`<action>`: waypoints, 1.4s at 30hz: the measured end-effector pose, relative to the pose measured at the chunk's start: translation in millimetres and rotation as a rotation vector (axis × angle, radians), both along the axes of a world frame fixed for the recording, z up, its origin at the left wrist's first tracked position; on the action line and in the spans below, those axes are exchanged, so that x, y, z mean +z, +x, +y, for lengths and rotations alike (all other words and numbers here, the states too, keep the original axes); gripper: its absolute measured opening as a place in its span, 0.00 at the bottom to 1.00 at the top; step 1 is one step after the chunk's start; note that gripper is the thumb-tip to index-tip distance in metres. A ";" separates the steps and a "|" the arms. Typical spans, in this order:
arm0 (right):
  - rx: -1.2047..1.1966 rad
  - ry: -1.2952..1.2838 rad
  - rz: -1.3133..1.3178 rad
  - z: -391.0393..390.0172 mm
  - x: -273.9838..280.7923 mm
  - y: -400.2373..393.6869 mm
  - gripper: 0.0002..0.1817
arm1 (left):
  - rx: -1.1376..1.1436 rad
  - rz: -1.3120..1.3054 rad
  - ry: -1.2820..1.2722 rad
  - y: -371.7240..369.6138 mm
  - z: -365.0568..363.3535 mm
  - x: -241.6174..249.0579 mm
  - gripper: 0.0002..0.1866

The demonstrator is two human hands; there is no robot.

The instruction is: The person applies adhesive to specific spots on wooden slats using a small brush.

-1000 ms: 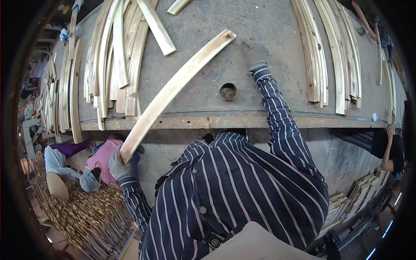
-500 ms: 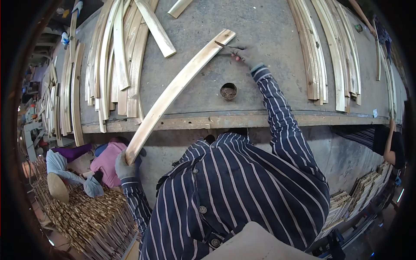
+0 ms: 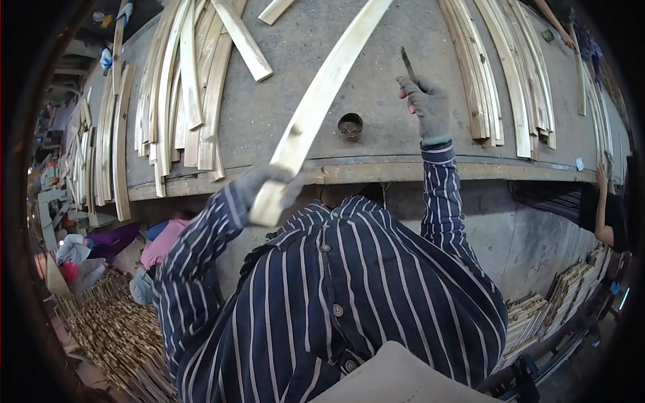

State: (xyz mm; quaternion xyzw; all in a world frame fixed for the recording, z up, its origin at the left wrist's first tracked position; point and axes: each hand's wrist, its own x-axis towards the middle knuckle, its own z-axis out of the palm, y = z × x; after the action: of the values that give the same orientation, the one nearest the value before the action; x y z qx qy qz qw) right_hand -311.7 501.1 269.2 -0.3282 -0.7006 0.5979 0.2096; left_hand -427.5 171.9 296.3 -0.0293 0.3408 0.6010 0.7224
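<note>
My gloved left hand (image 3: pixel 269 186) is closed round the near end of a long pale wooden board (image 3: pixel 321 94). The board slants up over the table, and its far end runs out of view at the top. In my gloved right hand (image 3: pixel 428 111) is a thin dark knife (image 3: pixel 408 65), its blade pointing up and away, apart from the board. Between the two hands a small round tin (image 3: pixel 350 126) with dark contents stands on the table (image 3: pixel 376 144).
Boards (image 3: pixel 171 101) lie in a pile at the left, and more stacks (image 3: pixel 517 80) at the right. Co-workers are on both sides: a pink-clothed person (image 3: pixel 163 243) at left, an arm (image 3: pixel 603 201) at right. Stacked wood (image 3: pixel 111 329) fills the floor at lower left.
My left hand has moved right and up, turning the board steeper with its far end out of view. My right hand has drawn the knife away from the board, rightward and nearer.
</note>
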 end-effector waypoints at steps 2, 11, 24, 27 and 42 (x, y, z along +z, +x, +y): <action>-0.002 0.054 -0.076 -4.1 4.3 2.1 0.13 | 0.046 -0.112 0.053 9.3 43.6 -3.7 0.26; 0.062 0.269 -0.406 -2.4 15.9 0.5 0.21 | 0.075 0.263 -0.121 81.9 174.7 -43.0 0.10; -0.100 0.983 -0.834 127.1 -65.6 15.0 0.18 | -0.311 0.718 0.066 73.9 190.9 -50.0 0.42; -0.125 1.040 -0.862 157.6 -71.6 14.2 0.17 | -0.265 0.627 0.096 60.7 149.3 -50.0 0.40; -0.264 0.966 -1.017 209.7 -71.8 -0.2 0.13 | 0.080 0.627 -0.103 0.6 28.3 -32.7 0.29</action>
State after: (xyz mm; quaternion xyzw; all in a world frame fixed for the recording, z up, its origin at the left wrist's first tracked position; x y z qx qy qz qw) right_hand -312.0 710.8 197.4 -0.5190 -0.8525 -0.0367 0.0496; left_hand -426.9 200.2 263.7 0.1074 0.5753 0.5907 0.5555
